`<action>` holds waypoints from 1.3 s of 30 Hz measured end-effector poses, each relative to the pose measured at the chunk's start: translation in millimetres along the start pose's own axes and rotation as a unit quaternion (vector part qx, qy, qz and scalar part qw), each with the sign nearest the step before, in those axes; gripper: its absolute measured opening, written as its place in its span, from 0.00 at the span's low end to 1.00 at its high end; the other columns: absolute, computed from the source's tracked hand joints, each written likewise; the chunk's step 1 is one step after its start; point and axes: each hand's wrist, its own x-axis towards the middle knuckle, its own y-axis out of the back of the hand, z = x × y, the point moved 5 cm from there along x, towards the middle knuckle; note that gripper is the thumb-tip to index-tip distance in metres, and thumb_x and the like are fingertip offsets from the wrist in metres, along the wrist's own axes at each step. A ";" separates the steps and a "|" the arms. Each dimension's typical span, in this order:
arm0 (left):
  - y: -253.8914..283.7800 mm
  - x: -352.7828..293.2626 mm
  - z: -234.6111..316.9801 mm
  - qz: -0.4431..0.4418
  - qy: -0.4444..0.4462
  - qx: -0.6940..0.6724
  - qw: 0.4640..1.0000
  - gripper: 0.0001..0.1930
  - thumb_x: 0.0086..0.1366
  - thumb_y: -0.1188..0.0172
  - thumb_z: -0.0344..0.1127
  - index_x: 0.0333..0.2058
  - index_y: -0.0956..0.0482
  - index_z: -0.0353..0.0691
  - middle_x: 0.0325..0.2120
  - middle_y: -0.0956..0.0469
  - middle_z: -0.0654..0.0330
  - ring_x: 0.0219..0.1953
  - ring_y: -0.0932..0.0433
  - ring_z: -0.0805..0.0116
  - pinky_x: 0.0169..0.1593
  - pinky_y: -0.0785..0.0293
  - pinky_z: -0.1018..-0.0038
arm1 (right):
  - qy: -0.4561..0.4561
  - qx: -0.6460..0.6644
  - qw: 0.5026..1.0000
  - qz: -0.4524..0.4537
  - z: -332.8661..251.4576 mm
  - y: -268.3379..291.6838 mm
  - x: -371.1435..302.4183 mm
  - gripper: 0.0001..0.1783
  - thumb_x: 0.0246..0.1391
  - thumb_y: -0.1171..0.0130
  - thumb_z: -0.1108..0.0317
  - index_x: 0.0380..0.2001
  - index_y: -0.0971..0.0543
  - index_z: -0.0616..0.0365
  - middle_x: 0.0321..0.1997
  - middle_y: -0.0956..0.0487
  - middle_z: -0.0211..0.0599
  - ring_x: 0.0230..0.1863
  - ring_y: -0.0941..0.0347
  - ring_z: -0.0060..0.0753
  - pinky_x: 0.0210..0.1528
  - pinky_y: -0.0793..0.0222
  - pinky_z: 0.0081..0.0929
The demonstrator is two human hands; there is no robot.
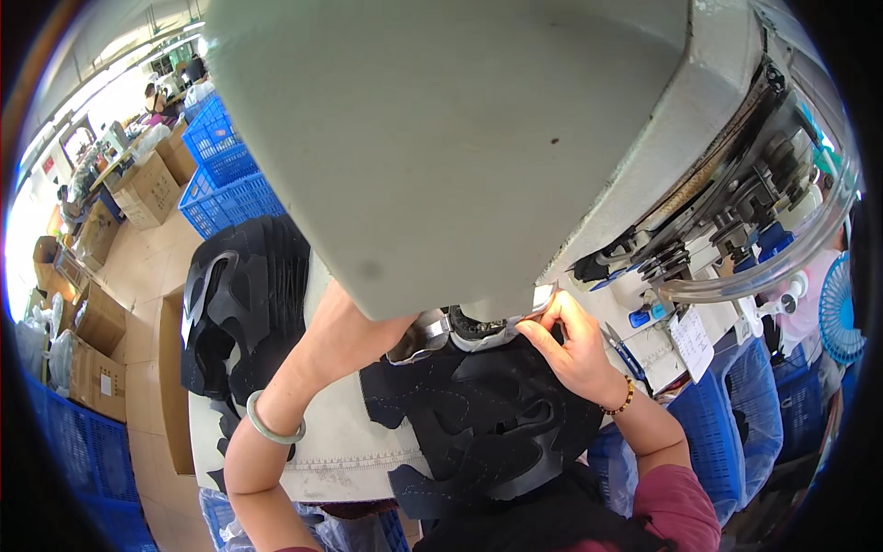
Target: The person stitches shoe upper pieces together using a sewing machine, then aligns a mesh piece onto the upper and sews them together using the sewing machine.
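A big grey-white sewing machine head (441, 138) hangs over the work, hiding much of what lies beneath. My left hand (377, 336) reaches under its lower edge; its fingers are hidden, next to a shiny curved metal part (425, 337). Thumb and fingers of my right hand (578, 351) are drawn together at a small silver metal plate (544, 297) on the machine's other side; what they pinch is hidden. Between the hands shows a dark, rough machine part (474, 324). Below them, black cut pieces (497, 414) with dashed pale lines lie overlapping on the white table (336, 451).
A tall stack of black pieces (248, 304) stands left of my left forearm. Scissors (627, 354) with dark handles and a paper slip (690, 342) lie to the right. Blue crates (230, 198), cardboard boxes (147, 191) and a blue fan (839, 308) stand around.
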 end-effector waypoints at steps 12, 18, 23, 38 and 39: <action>0.2 -7.8 3.4 0.024 0.042 0.020 0.999 0.08 0.55 0.42 0.29 0.35 0.20 0.39 0.25 0.23 0.54 0.27 0.26 0.53 0.33 0.30 0.67 | -0.010 -0.020 1.000 -0.008 -0.1 2.0 -1.2 0.14 0.52 0.39 0.69 0.22 0.33 0.60 0.23 0.28 0.35 0.25 0.34 0.27 0.30 0.36 0.24; -7.5 -10.8 -7.5 0.003 0.125 -0.047 0.991 0.08 0.58 0.42 0.33 0.36 0.20 0.39 0.26 0.22 0.56 0.27 0.26 0.59 0.32 0.30 0.70 | -0.021 -0.027 0.999 -0.022 2.3 1.0 -2.0 0.13 0.52 0.40 0.72 0.22 0.34 0.60 0.28 0.27 0.35 0.30 0.32 0.25 0.34 0.35 0.22; -6.6 -9.9 -2.1 -0.007 0.150 -0.067 0.986 0.08 0.59 0.42 0.33 0.36 0.20 0.39 0.25 0.22 0.57 0.27 0.26 0.63 0.32 0.31 0.71 | -0.025 -0.022 0.999 -0.019 1.5 1.9 -3.4 0.14 0.52 0.40 0.72 0.22 0.35 0.60 0.27 0.29 0.34 0.29 0.33 0.25 0.34 0.35 0.22; -6.4 -10.4 1.9 0.053 0.037 0.008 0.998 0.07 0.55 0.38 0.31 0.34 0.19 0.40 0.27 0.23 0.56 0.28 0.28 0.56 0.33 0.32 0.68 | 0.012 -0.004 1.000 0.010 0.7 0.3 -1.3 0.15 0.51 0.37 0.67 0.23 0.33 0.61 0.21 0.35 0.34 0.21 0.39 0.27 0.25 0.40 0.25; -5.8 -9.9 4.5 0.057 0.022 0.029 0.998 0.07 0.55 0.38 0.31 0.33 0.19 0.40 0.27 0.23 0.57 0.28 0.28 0.56 0.32 0.32 0.68 | 0.014 -0.008 1.000 0.013 1.2 0.3 -1.4 0.15 0.51 0.37 0.67 0.23 0.32 0.61 0.21 0.34 0.34 0.21 0.39 0.27 0.24 0.40 0.25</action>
